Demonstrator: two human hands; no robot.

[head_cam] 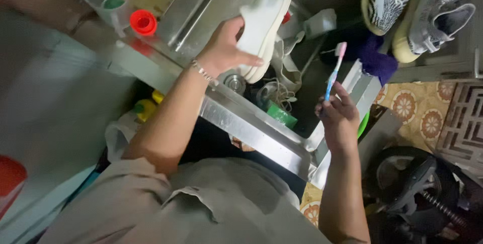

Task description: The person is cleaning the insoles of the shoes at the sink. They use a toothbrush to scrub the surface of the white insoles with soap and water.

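- From the head camera I see my left hand point(225, 47) clamped around a white slip-on shoe with a thick pale sole point(264, 20), thumb across its side, holding it tilted over a stainless steel sink point(251, 128).
- My right hand point(338, 115) is closed in a narrow pinch on the handle of a blue toothbrush with a pink-and-white head point(334, 70); the brush stands nearly upright, bristle end up, just right of the shoe and not touching it.
- A thin metal bracelet point(203, 71) sits on my left wrist.
- Down in the sink basin, below the shoe, lie white laces or cord point(279, 93) and a green packet point(282, 115); I cannot tell more about them.
- On the counter to the upper left stands a clear plastic container with a red round cap point(143, 22) beside it.
- At the upper right, a pair of grey-and-white patterned knit sneakers with cream soles point(417, 10) rests on a ledge, with a dark purple cloth point(375, 57) just below them, near the brush head.
- Patterned floor tiles point(422, 110) show at the right.
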